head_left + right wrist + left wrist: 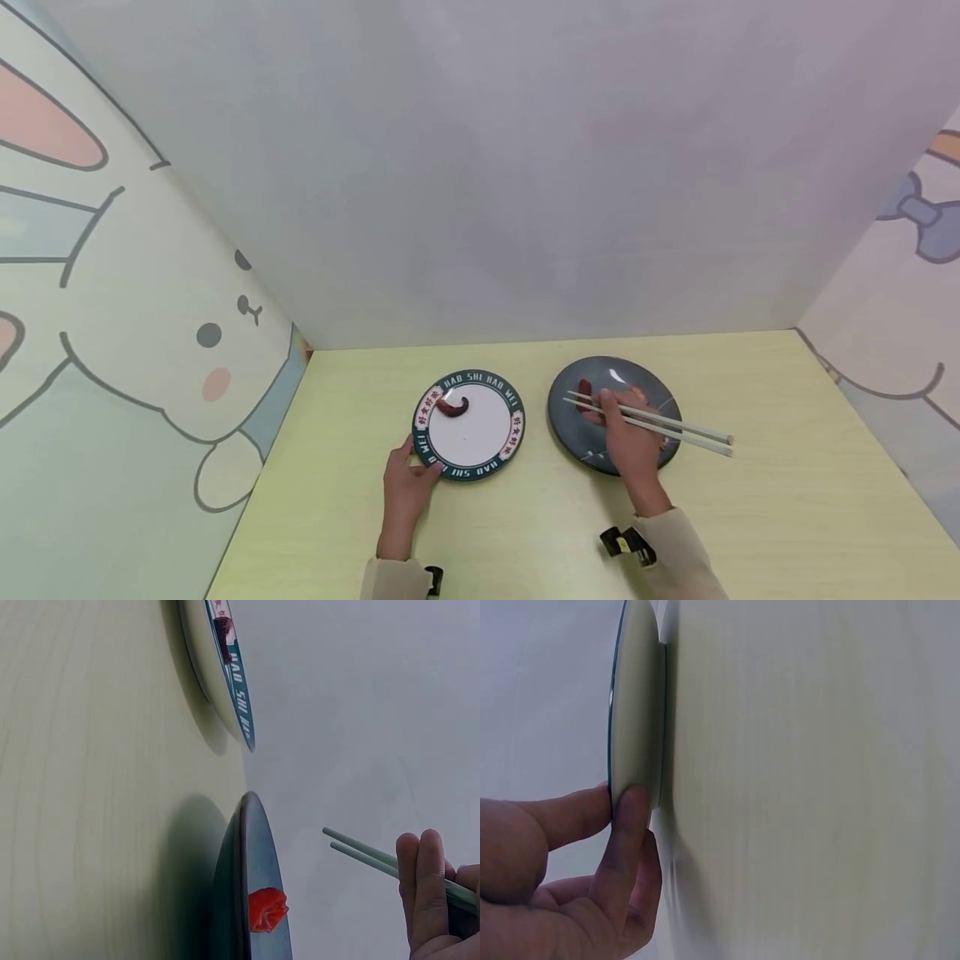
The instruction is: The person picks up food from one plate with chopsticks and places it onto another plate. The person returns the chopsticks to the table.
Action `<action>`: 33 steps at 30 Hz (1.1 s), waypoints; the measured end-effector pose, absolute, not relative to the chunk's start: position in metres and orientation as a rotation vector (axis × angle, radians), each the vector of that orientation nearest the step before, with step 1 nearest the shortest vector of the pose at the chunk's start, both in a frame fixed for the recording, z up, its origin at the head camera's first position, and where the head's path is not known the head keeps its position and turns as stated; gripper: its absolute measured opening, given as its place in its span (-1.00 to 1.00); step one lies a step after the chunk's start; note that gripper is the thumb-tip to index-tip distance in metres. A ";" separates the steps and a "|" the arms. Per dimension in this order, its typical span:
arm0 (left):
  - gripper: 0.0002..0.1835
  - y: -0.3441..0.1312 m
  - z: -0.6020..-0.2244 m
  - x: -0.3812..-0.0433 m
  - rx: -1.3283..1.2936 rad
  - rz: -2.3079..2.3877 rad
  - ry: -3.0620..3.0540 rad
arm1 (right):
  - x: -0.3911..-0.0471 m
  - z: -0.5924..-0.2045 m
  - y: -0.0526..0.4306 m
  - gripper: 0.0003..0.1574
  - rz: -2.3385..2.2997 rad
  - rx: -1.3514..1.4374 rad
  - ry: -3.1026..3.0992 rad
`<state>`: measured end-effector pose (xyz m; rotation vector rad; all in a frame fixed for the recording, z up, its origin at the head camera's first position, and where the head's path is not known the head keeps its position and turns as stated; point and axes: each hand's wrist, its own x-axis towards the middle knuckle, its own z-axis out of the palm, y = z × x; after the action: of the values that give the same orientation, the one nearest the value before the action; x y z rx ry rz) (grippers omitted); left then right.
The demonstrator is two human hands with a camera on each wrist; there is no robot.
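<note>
My left hand [408, 487] pinches the near left rim of a white plate [476, 433] with a dark green lettered border, thumb on top and a finger beneath, as the left wrist view shows. A curved dark red piece [452, 407], like a dried chili, lies on that plate. My right hand [630, 437] holds a pair of pale green chopsticks [693, 433] above a dark blue-grey plate [573, 433]. Their tips overlap a dark red piece [584, 388] in the head view. In the right wrist view the tips stand over the plate with nothing between them, and a bright red crumpled piece [268, 909] shows on it.
Both plates stand side by side on a pale wooden table [315, 500]. A plain grey wall [480, 167] rises behind it. Side panels with cartoon rabbit drawings [165, 317] flank the table left and right.
</note>
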<state>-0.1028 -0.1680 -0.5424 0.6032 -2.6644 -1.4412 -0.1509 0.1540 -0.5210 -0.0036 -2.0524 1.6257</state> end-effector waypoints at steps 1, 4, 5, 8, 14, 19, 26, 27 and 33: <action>-0.18 -0.168 -0.543 -0.103 0.608 -1.442 -2.663 | -0.151 -0.521 0.153 -0.73 1.649 0.013 -2.043; -0.18 -0.167 -0.543 -0.102 0.600 -1.437 -2.662 | -0.150 -0.522 0.148 -0.73 1.708 0.062 -2.032; -0.18 -0.167 -0.543 -0.102 0.605 -1.438 -2.663 | -0.149 -0.522 0.147 -0.74 1.719 0.075 -2.030; -0.18 -0.167 -0.542 -0.101 0.605 -1.432 -2.664 | -0.147 -0.522 0.142 -0.76 1.725 0.087 -2.041; -0.18 -0.166 -0.539 -0.101 0.602 -1.434 -2.664 | -0.146 -0.522 0.131 -0.81 1.724 0.081 -2.005; -0.17 -0.166 -0.538 -0.102 0.618 -1.434 -2.669 | -0.146 -0.526 0.121 -0.78 1.920 0.089 -1.919; -0.17 -0.165 -0.538 -0.100 0.615 -1.448 -2.657 | -0.144 -0.525 0.112 -0.77 1.981 0.106 -1.909; -0.17 -0.165 -0.539 -0.100 0.615 -1.449 -2.657 | -0.143 -0.524 0.110 -0.77 1.990 0.104 -1.909; -0.17 -0.167 -0.539 -0.100 0.599 -1.449 -2.649 | -0.142 -0.524 0.102 -0.75 2.064 0.064 -1.929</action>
<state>-0.1002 -0.1666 -0.5392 0.5989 -2.6494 -1.4486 -0.1420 0.1018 -0.5241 0.0639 -1.9287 2.0640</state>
